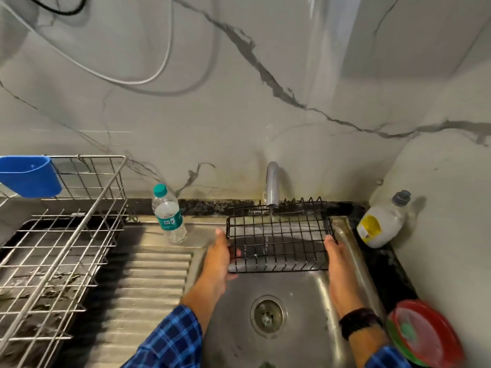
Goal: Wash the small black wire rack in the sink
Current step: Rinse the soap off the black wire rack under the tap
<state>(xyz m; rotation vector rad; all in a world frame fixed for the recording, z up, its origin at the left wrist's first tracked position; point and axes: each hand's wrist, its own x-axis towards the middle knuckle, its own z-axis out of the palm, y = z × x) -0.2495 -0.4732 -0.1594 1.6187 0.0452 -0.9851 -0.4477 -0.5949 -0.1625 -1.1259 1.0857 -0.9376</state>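
Observation:
The small black wire rack [279, 243] hangs level over the steel sink [305, 288], right under the grey tap [272, 185]. A thin stream of water falls from the tap through the rack's grid. My left hand [216, 258] grips the rack's left edge, thumb on top and fingers beneath. My right hand [337, 258] holds the right edge, with its fingers curled under the wire. The drain [267, 316] lies below, nearer to me.
A large metal dish rack [61, 235] with a blue cup [29, 175] fills the left counter. A plastic water bottle [168, 213] stands by the ribbed drainboard [148, 282]. A white soap bottle [382, 221] and a red dish with a green scrubber [422, 333] sit right of the sink.

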